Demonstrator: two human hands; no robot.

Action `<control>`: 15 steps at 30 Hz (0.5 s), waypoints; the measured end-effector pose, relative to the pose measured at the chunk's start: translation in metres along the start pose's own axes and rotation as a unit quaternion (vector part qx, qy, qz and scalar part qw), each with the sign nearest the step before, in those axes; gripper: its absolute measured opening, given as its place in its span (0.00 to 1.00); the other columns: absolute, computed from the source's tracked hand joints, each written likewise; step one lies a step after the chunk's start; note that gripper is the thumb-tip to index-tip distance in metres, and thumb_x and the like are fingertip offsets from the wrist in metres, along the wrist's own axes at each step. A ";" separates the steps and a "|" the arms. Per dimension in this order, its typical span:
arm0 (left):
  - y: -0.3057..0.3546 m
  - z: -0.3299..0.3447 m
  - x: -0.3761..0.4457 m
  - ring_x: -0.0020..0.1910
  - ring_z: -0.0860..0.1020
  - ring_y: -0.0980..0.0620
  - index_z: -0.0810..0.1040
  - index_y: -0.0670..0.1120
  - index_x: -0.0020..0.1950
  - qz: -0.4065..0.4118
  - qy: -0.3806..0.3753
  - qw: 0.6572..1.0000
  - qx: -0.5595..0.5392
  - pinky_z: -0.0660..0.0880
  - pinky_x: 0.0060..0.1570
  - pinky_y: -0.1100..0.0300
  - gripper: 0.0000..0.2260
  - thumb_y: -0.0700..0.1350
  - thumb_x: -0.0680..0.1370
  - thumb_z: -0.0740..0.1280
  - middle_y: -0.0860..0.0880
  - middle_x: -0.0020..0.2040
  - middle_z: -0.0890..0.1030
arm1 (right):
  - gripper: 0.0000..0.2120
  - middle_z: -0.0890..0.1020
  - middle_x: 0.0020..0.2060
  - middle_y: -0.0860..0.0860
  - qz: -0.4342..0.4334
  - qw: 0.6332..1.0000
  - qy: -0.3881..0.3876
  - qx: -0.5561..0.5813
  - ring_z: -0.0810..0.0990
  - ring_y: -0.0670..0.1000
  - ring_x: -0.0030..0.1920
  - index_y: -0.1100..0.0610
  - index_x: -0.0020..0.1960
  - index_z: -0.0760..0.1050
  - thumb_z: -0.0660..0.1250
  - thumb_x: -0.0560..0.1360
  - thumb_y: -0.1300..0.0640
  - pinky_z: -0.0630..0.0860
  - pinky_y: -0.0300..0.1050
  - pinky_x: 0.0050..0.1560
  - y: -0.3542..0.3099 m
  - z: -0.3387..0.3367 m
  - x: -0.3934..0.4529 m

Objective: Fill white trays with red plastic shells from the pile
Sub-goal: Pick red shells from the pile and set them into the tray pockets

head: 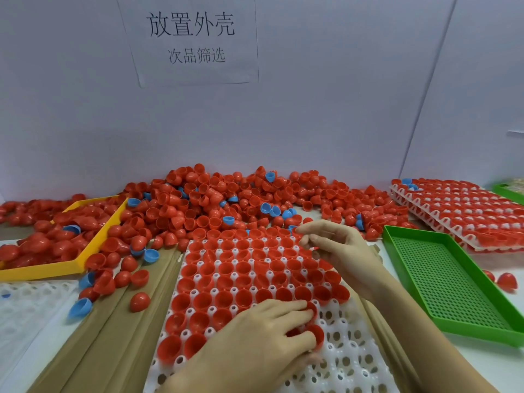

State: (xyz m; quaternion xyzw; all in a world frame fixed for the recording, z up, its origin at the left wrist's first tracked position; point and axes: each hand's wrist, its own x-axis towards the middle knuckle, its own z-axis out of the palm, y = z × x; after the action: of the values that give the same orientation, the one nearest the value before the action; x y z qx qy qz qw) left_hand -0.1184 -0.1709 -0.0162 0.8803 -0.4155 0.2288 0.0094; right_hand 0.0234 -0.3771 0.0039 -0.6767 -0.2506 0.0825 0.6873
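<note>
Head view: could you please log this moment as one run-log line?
left hand: holds red shells over white tray | right hand: fingers loosely curled at tray's far edge | tray: near-right pockets unfilled

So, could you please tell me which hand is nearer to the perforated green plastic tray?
Right. The right hand hovers just beside the perforated green plastic tray; the left hand is farther, holding red shells over the white tray.

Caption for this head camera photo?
Left hand sets red shells into a white tray beside the pile.
</note>
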 end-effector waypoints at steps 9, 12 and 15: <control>-0.011 -0.016 -0.013 0.70 0.73 0.62 0.77 0.52 0.71 -0.041 -0.031 0.997 -0.049 0.67 0.72 0.66 0.25 0.62 0.86 0.49 0.57 0.70 0.78 | 0.14 0.87 0.53 0.51 -0.003 0.995 0.090 -0.042 0.84 0.49 0.57 0.51 0.53 0.86 0.64 0.82 0.65 0.76 0.47 0.55 0.006 -0.002 0.002; -0.028 -0.026 -0.023 0.65 0.77 0.63 0.79 0.52 0.68 -0.081 -0.007 0.996 -0.034 0.70 0.68 0.66 0.24 0.61 0.87 0.49 0.59 0.64 0.81 | 0.15 0.87 0.52 0.47 -0.038 0.981 0.155 -0.112 0.85 0.47 0.56 0.50 0.51 0.85 0.64 0.82 0.66 0.78 0.42 0.51 0.003 -0.002 0.006; -0.052 -0.035 -0.036 0.59 0.80 0.62 0.82 0.51 0.64 -0.136 0.009 0.991 -0.010 0.77 0.62 0.61 0.26 0.61 0.87 0.48 0.59 0.59 0.84 | 0.16 0.86 0.49 0.44 -0.048 0.936 0.196 -0.288 0.84 0.45 0.53 0.50 0.52 0.83 0.62 0.82 0.68 0.80 0.44 0.55 0.003 -0.008 0.021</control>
State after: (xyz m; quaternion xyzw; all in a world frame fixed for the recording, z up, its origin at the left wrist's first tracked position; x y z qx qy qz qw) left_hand -0.1141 -0.1033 0.0092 0.9265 -0.2937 0.2291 0.0532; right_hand 0.0458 -0.3739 0.0064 -0.8355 -0.1557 -0.1604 0.5019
